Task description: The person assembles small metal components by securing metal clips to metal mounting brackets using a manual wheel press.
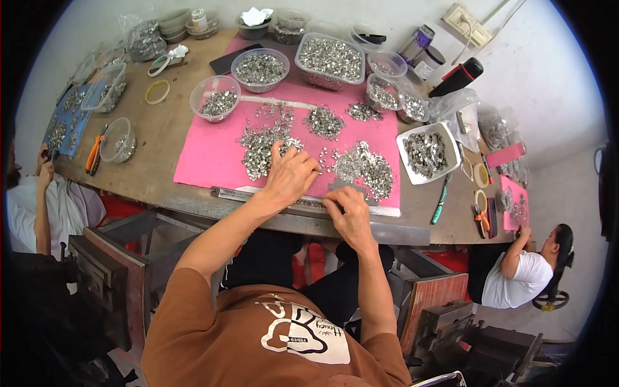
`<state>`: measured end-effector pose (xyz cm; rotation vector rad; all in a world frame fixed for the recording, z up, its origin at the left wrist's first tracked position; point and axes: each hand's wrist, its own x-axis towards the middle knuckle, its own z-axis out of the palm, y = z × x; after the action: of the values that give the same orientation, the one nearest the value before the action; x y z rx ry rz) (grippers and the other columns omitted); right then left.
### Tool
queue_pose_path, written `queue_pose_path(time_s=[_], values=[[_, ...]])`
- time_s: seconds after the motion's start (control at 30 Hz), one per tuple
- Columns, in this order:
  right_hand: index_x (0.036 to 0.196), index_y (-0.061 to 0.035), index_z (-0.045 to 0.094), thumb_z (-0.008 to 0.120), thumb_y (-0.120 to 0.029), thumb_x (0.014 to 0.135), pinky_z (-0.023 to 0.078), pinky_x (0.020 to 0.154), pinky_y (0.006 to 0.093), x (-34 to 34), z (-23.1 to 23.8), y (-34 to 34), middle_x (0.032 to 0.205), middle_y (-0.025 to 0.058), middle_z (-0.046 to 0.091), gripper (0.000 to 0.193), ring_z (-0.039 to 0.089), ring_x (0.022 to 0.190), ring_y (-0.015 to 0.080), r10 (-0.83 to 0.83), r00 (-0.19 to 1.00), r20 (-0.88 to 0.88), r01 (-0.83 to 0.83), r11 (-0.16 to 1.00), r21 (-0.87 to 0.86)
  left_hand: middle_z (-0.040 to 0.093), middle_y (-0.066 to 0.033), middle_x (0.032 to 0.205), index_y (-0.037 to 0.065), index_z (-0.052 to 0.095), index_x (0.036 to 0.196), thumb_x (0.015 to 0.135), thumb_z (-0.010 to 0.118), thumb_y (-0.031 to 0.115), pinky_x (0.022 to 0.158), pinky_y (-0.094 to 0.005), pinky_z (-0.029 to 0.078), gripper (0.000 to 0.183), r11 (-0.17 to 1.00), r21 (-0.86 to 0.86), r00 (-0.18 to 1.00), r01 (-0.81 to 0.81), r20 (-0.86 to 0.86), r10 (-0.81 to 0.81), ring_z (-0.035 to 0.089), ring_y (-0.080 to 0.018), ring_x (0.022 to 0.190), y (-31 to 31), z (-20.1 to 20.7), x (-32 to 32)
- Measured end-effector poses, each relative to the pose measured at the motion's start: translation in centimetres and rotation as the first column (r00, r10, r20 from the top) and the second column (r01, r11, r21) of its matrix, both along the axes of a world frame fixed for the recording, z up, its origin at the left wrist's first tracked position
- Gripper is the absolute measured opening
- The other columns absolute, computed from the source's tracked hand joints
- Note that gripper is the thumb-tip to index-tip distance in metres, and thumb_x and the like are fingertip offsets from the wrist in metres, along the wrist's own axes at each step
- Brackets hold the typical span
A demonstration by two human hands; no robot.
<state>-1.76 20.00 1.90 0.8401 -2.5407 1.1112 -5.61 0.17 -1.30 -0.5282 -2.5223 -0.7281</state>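
Observation:
My left hand is at the right edge of a large heap of small shiny metal pieces. Its fingers are bent downward, and whatever lies between their tips is too small to make out. Bent and drawn together, the fingers of my right hand rest at a long metal rail along the front of the pink mat. A row of small pieces shows in the rail between my hands. Part of a grey flat plate shows just beyond my right hand, near another heap of metal pieces.
Plastic tubs of metal pieces, including a rectangular tub, line the back. A white dish and green-handled tool lie right; orange pliers lie left. Two other people sit at either end of the table.

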Motion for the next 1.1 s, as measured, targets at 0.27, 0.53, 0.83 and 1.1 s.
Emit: queue_pose_path(time_s=[0.27,0.53,0.83,1.1], values=[[0.092,-0.0048,0.071,0.074,-0.008,0.085,0.042,0.077,0.0418,-5.4,-2.5,-1.5,0.084,0.0106,0.062,0.008,0.062,0.085,0.0294,-0.199,0.966,-0.164,0.221,0.967,0.13,0.062,-0.0006,0.087,0.011,0.071,0.091,0.085,0.076,0.018,0.109,-0.0566,0.028,0.01,0.999,-0.024,0.996,0.039,-0.075,-0.04,0.058,-0.0208,0.09,0.1,0.4,0.1],[0.09,-0.0038,0.068,0.073,-0.007,0.085,0.041,0.077,0.0415,-5.6,-2.4,-1.4,0.084,0.0109,0.062,0.008,0.062,0.083,0.0303,-0.174,0.977,-0.121,0.189,0.973,0.13,0.059,-0.0032,0.085,0.011,0.07,0.089,0.083,0.077,0.015,0.107,-0.0571,0.032,0.011,0.98,0.108,0.986,0.168,-0.024,-0.166,0.058,-0.0224,0.086,0.9,1.7,5.2],[0.092,-0.0034,0.064,0.073,-0.002,0.085,0.041,0.078,0.0409,-0.7,-0.3,0.9,0.087,0.0099,0.061,0.012,0.06,0.081,0.0291,-0.071,0.997,0.017,0.07,0.997,0.007,0.061,-0.0038,0.092,0.011,0.072,0.098,0.085,0.076,0.017,0.108,-0.0573,0.034,0.015,0.979,0.133,0.988,0.153,0.008,-0.155,0.059,-0.0239,0.092,0.8,0.8,5.8],[0.093,-0.0045,0.068,0.076,0.001,0.081,0.043,0.079,0.0397,1.5,-0.7,0.9,0.093,0.0084,0.065,0.016,0.061,0.088,0.0274,-0.045,0.992,-0.114,0.047,0.999,0.017,0.062,-0.0027,0.087,0.01,0.076,0.093,0.078,0.083,0.017,0.103,-0.0503,0.039,0.018,0.982,0.143,0.992,0.121,-0.063,-0.113,0.06,-0.0231,0.086,1.1,0.1,6.0]])
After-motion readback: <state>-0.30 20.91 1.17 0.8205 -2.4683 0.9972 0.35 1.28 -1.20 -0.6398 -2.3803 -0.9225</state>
